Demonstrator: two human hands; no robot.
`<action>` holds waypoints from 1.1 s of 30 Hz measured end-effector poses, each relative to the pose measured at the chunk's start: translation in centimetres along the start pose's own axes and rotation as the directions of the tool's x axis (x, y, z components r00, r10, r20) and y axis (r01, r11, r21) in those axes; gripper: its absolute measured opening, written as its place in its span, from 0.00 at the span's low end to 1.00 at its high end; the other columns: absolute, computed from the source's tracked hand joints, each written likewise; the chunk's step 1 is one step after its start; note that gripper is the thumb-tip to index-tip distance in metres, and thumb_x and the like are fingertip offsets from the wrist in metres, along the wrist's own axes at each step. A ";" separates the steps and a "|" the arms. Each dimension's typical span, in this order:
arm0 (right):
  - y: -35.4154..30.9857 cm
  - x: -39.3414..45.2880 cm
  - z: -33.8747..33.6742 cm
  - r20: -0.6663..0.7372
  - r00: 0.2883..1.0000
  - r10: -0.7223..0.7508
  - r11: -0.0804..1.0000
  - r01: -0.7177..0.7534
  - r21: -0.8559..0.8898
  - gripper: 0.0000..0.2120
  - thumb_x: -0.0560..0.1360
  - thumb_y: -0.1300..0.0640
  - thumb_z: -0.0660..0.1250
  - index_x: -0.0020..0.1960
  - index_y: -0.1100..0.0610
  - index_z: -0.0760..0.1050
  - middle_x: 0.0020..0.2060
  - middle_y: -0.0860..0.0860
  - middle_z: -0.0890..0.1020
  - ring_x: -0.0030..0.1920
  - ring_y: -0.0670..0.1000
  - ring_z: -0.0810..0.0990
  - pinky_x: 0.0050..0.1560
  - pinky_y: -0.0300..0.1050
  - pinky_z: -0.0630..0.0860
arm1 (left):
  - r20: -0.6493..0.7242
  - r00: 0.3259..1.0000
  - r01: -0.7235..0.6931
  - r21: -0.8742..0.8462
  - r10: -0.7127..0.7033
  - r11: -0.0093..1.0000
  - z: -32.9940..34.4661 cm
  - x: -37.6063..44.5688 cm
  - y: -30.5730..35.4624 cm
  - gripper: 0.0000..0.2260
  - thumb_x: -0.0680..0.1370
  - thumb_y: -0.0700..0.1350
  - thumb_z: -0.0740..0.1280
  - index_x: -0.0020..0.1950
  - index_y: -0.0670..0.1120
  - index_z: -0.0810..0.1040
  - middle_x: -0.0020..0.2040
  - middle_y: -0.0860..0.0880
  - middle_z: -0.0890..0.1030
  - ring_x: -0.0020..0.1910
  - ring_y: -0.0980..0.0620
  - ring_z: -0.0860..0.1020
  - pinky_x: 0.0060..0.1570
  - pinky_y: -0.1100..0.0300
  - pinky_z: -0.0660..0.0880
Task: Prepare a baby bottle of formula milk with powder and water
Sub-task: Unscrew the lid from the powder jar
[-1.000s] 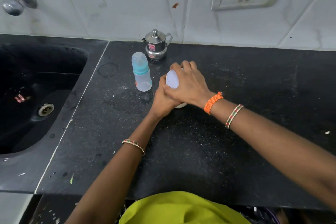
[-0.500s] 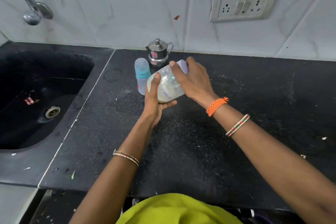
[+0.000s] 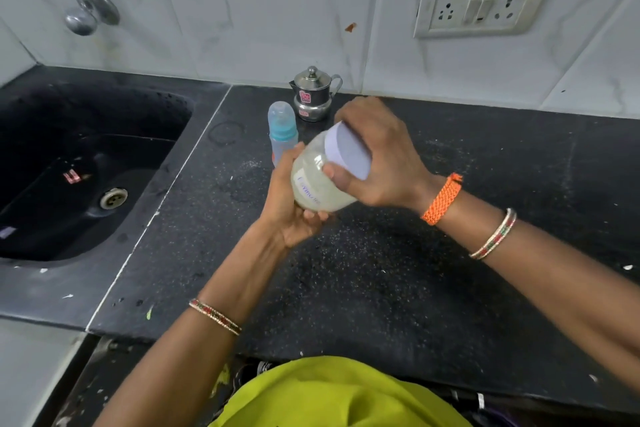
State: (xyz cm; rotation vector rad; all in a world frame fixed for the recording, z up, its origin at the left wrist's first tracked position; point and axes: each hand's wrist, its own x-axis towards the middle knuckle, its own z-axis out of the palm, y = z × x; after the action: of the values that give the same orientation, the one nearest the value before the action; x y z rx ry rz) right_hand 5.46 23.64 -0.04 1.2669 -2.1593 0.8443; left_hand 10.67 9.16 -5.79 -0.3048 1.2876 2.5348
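near the frame's centre, a clear plastic jar of pale powder is held tilted above the speckled black stone counter. the left hand cups its base, fingers wrapped around it; the right hand grips its white round lid. just behind, above centre, a capped baby bottle with a teal collar stands upright beside a small steel lidded pot.

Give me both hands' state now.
Left hand: closed around the powder jar, cradling its base.
Right hand: closed on the jar's lid.
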 end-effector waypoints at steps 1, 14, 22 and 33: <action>0.1 -0.1 -0.2 0.085 0.993 -0.086 0.996 0.088 -0.017 0.25 0.70 0.41 0.62 0.47 0.65 0.73 0.39 0.57 0.73 0.41 0.50 0.66 0.42 0.41 0.62 | 0.039 0.996 0.081 -0.014 -0.081 0.997 -0.4 -0.1 -0.3 0.25 0.77 0.61 0.55 0.46 0.43 0.81 0.30 0.42 0.76 0.16 0.51 0.71 0.13 0.69 0.65; 2.1 3.7 -1.9 0.606 0.690 0.396 0.913 -0.223 -0.343 0.33 0.74 0.31 0.54 0.67 0.55 0.65 0.54 0.54 0.75 0.51 0.56 0.76 0.45 0.47 0.67 | 0.142 0.986 0.115 -0.212 -0.086 0.970 -4.0 4.1 -0.4 0.29 0.75 0.66 0.56 0.62 0.43 0.74 0.47 0.41 0.75 0.27 0.49 0.73 0.20 0.63 0.74; 1.4 6.2 -3.5 0.793 0.531 0.298 0.931 -0.343 -0.120 0.45 0.73 0.41 0.68 0.78 0.47 0.43 0.76 0.50 0.59 0.72 0.51 0.65 0.71 0.46 0.63 | 0.169 0.979 0.152 -0.257 -0.110 0.955 -3.8 5.3 -1.1 0.30 0.74 0.67 0.57 0.64 0.45 0.71 0.49 0.43 0.75 0.33 0.49 0.72 0.20 0.63 0.73; 1.9 6.2 -3.7 0.921 0.283 0.269 0.932 -0.316 -0.176 0.48 0.72 0.58 0.72 0.78 0.46 0.41 0.78 0.50 0.45 0.78 0.52 0.47 0.75 0.53 0.50 | 0.180 0.962 0.245 -0.220 -0.207 0.944 -3.3 6.0 -2.3 0.33 0.74 0.68 0.57 0.67 0.45 0.72 0.52 0.37 0.79 0.29 0.46 0.78 0.20 0.62 0.76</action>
State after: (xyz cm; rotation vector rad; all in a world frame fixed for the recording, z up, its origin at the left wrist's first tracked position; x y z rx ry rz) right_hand 1.43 23.43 6.24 1.6367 -3.4164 0.1769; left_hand 6.02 8.71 -11.30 -0.2820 0.8368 2.4598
